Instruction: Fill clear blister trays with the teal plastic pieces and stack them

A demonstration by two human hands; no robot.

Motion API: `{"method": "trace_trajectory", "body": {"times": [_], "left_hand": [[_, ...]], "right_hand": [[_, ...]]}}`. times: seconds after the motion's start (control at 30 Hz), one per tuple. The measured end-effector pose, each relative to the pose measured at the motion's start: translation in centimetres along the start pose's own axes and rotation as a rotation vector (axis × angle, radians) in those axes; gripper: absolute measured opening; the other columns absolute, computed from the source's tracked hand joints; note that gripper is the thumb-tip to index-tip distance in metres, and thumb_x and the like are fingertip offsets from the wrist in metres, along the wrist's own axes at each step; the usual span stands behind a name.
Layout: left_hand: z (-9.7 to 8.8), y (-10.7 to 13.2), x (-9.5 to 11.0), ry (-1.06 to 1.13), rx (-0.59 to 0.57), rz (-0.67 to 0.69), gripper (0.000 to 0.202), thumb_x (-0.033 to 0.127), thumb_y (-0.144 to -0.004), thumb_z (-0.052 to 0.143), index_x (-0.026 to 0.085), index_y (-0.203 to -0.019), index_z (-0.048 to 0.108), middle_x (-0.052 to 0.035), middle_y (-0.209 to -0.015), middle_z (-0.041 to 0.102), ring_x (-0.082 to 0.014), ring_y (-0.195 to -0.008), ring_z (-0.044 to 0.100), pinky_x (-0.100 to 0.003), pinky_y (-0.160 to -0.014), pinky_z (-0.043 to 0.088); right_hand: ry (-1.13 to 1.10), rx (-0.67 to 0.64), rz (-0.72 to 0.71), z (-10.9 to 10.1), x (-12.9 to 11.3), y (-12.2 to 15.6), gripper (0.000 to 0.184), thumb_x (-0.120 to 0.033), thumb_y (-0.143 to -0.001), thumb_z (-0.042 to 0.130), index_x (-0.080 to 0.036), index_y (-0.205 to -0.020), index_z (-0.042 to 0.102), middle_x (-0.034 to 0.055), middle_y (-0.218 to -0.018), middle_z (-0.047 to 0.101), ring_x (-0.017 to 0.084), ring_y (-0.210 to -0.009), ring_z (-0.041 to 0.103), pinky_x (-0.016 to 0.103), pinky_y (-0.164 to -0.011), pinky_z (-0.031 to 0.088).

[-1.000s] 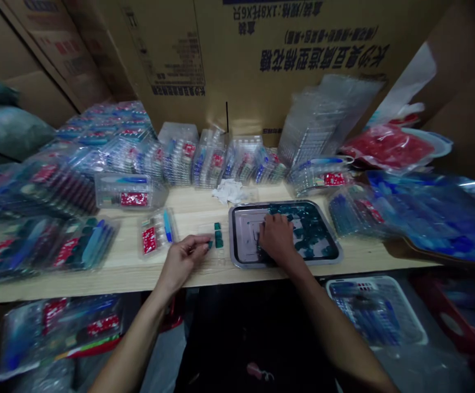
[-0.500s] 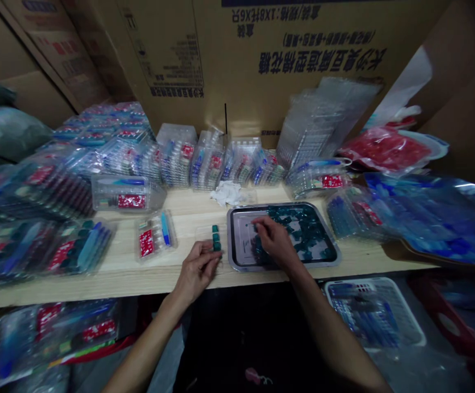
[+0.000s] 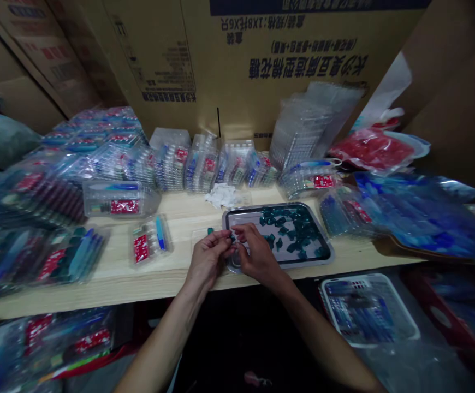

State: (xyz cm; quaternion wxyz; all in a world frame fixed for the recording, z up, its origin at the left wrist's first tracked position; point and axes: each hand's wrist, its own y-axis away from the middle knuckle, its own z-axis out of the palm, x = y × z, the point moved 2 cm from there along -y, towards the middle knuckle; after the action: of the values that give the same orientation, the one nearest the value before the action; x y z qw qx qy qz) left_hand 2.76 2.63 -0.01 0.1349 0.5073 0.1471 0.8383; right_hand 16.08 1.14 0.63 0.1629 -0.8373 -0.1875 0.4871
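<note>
Brought right hand [image 3: 257, 255] across to meet left hand [image 3: 209, 256] at the left side of the tray [image 3: 243, 217]

Kept well apart half a second earlier, with right over the tray and left down by a short row of green. Drew fingertips close together by now, with a small green piece [image 3: 232, 238] between them, just over the tray's left rim. Pinched that piece between left thumb and forefinger, as far as could be seen. Curled right thumb and fingers in around the same spot; could not tell whether closed on the piece or only near it, being partly hidden.

Covered most of a clear blister [image 3: 199, 234] with left hand, leaving one green block [image 3: 210, 231] in view at its far end. Left more green pieces [image 3: 298, 229] scattered over the tray, thickest toward the far and right sides. Had a filled pack [image 3: 151, 240] lying farther left on the wooden table [image 3: 180, 267], holding a red packet [image 3: 141, 249] and a blue stick [image 3: 160, 233]. Saw crumpled white paper [image 3: 221, 195] beyond the tray, before a row of packs [image 3: 172, 164] near the carton [image 3: 205, 54].
</note>
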Motion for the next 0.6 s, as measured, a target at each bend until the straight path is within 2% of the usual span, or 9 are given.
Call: {"method": "trace_trajectory", "body": {"times": [0.13,0.3,0.43,0.6], "left_hand": [[-0.4,0.5,0.8,0.062,-0.035,-0.040,0.025,0.013,-0.061,0.084,0.009,-0.085,0.074,-0.0061,-0.082,0.073,-0.0104,-0.068,0.068,-0.018,-0.068,0.057],[-1.2,1.0,1.5,0.120,-0.079,-0.096,0.023,0.006,-0.067,0.079,0.008,-0.089,0.075,-0.0079,-0.088,0.075,-0.0114,-0.074,0.071,-0.017,-0.076,0.058],[-1.8,1.1,1.4,0.151,-0.064,-0.093,0.026,0.004,-0.067,0.079,0.009,-0.092,0.074,-0.0070,-0.087,0.075,-0.0104,-0.070,0.070,-0.015,-0.071,0.058],[-2.0,0.7,1.5,0.253,-0.025,-0.081,0.014,0.005,-0.072,0.076,0.011,-0.084,0.072,-0.0037,-0.084,0.074,-0.0082,-0.067,0.069,-0.013,-0.067,0.058]], "right_hand": [[0.041,-0.015,-0.037,0.1,-0.4,0.0,0.036,-0.005,-0.083,0.044,-0.018,-0.116,0.053,0.0103,-0.107,0.056,0.022,-0.103,0.055,0.039,-0.092,0.050],[0.121,-0.055,-0.103,0.4,-1.6,0.0,0.044,-0.002,-0.082,0.043,-0.018,-0.120,0.057,0.0120,-0.111,0.059,0.024,-0.109,0.054,0.043,-0.098,0.047],[0.125,-0.064,-0.129,0.4,-2.3,0.1,0.054,-0.002,-0.082,0.042,-0.016,-0.134,0.050,0.0144,-0.118,0.058,0.025,-0.113,0.053,0.044,-0.099,0.048],[0.227,-0.068,-0.220,0.9,-2.8,0.8,0.062,-0.003,-0.084,0.041,-0.016,-0.145,0.041,0.0167,-0.130,0.055,0.027,-0.122,0.050,0.047,-0.102,0.045]]}}
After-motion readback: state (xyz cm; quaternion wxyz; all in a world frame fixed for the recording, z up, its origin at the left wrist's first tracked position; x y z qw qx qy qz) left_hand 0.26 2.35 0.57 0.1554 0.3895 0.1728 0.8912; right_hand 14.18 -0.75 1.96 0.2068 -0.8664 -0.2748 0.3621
